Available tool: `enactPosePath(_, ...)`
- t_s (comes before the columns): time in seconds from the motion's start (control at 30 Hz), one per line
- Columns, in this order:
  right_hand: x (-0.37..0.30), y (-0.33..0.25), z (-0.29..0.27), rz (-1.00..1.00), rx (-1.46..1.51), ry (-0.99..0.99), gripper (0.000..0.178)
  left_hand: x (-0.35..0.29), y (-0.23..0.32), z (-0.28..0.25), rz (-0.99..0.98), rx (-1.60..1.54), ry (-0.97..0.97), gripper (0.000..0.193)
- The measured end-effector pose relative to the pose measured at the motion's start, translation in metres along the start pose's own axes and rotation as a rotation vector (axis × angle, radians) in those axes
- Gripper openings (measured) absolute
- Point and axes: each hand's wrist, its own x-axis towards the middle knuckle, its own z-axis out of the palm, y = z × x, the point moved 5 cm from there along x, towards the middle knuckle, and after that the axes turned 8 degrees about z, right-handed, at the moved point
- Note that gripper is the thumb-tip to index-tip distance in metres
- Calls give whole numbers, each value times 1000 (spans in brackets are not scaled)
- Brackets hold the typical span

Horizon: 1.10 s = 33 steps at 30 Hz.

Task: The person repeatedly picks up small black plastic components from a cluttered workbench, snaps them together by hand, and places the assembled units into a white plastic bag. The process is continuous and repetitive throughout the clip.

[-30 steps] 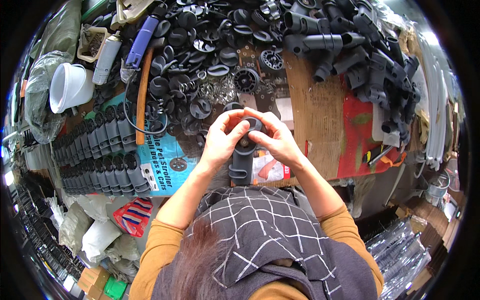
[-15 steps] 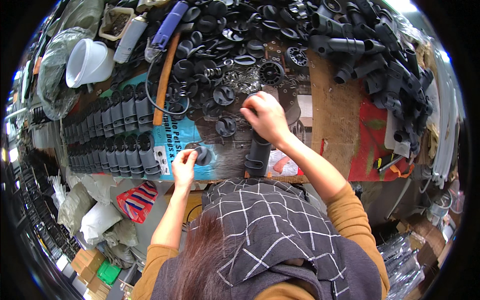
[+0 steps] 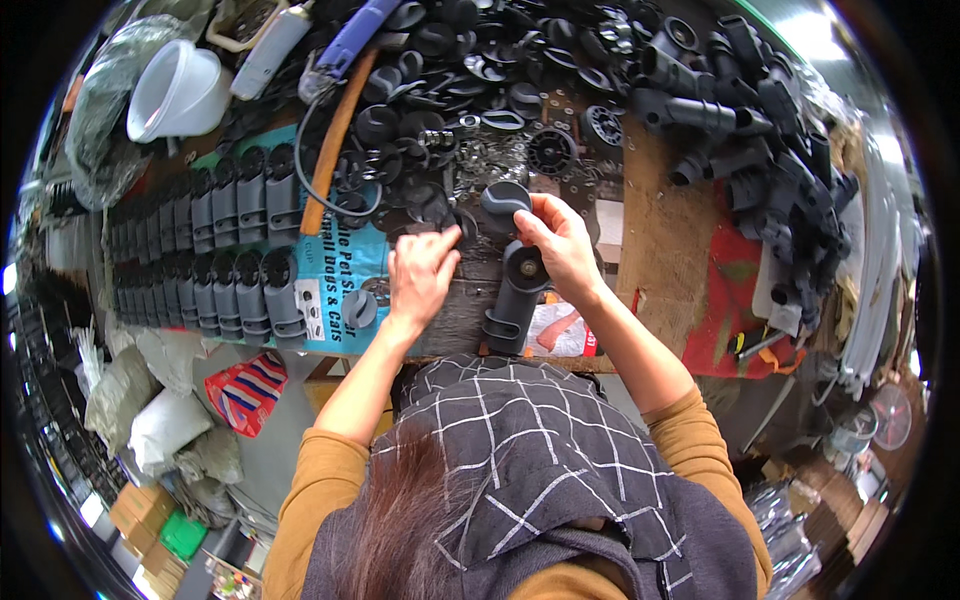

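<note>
A black round knob (image 3: 505, 204) with a curved grip ridge is pinched by its right edge between the fingers of my right hand (image 3: 562, 245). Below it, near the table's front edge, lies a dark grey plastic housing (image 3: 514, 312), its round end showing a small brass-coloured centre. My left hand (image 3: 421, 275) is open, fingers stretched forward, with the fingertips at another black knob (image 3: 464, 228); whether they grip it I cannot tell. One more knob (image 3: 361, 308) rests on the blue printed sheet (image 3: 385, 258) left of that hand.
Two rows of upright grey housings (image 3: 222, 290) stand at the left. Behind, black knobs (image 3: 435, 40) and springs are heaped. A wooden stick (image 3: 335, 150) and a blue-handled tool (image 3: 350, 40) lie left of them. Dark tubular parts (image 3: 780, 150) pile up at right, near a white bucket's (image 3: 178, 95) opposite side.
My left hand has let go of a knob on the blue sheet and moved forward and right. My right hand has drawn back from the housing's end, which now shows, and a knob is in its fingers.
</note>
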Motion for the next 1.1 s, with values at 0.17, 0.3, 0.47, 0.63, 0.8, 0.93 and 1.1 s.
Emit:
enactPosePath(0.17,-46,4,-12,-16,113,54,24,23,20,3,-184,-699,3,20)
enactPosePath(0.3,-77,26,-9,77,180,84,20,3,51,16,-340,-1182,-156,25)
enactPosePath(0.47,-82,37,-24,43,-512,398,24,3,54,22,-270,-810,-163,22)
enactPosePath(0.63,-65,47,-32,-39,-596,535,29,18,48,35,-145,-473,-125,31)
enactPosePath(0.8,-55,65,-29,-52,-258,347,37,18,45,50,-36,-594,-133,39)
enactPosePath(0.93,-50,70,-30,11,-204,331,34,17,37,61,-116,-741,-142,36)
enactPosePath(1.1,-46,65,-33,49,-303,328,24,18,36,65,-64,-636,-200,39)
